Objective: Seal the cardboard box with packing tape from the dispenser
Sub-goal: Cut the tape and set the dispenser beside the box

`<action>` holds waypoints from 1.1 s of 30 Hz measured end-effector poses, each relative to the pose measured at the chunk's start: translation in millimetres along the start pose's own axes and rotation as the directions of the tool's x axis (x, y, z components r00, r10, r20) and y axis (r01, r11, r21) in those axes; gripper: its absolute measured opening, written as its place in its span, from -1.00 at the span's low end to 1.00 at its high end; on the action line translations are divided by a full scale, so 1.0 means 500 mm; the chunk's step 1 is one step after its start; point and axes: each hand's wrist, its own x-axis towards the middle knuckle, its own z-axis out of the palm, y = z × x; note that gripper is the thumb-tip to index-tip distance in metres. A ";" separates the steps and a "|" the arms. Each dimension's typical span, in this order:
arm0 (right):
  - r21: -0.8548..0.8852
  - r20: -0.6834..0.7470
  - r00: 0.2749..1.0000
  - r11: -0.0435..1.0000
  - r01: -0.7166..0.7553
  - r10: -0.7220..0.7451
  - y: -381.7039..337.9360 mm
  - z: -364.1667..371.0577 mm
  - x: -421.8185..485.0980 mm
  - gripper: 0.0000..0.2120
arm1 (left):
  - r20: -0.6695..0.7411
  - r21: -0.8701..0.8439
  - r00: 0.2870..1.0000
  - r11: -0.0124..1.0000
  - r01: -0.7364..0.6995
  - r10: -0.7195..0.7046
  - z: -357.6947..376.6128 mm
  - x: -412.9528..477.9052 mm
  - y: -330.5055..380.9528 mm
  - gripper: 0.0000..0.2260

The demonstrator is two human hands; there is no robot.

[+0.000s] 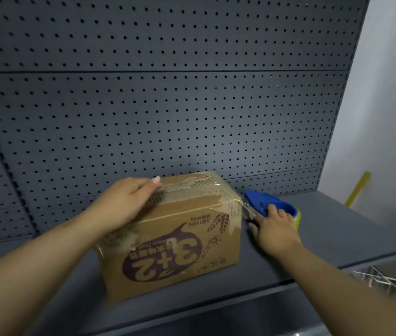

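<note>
Cardboard box (167,238) sits on the dark shelf (313,238), lower centre of frame, printed side facing the camera with the print upside down. Right hand (274,229) grip is wrapped round the blue tape dispenser (264,202), right of centre, nose just beside the box's right end; a clear tape strand (246,209) runs from the top corner to the dispenser. Left hand (124,204) lies flat on the box top, fingers extended, holding nothing, pressing the flaps. Judgement: top seam looks taped, strand not yet cut; end run-down and cut remain. Box surface is scuffed, old tape layers wrinkled, paper torn along the top.
</note>
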 end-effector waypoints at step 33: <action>0.922 0.334 0.940 -0.231 -0.310 0.070 -0.128 -0.169 -0.028 -0.34 | -0.301 -0.938 0.695 0.334 -0.092 -0.653 0.079 -0.107 -0.048 -0.37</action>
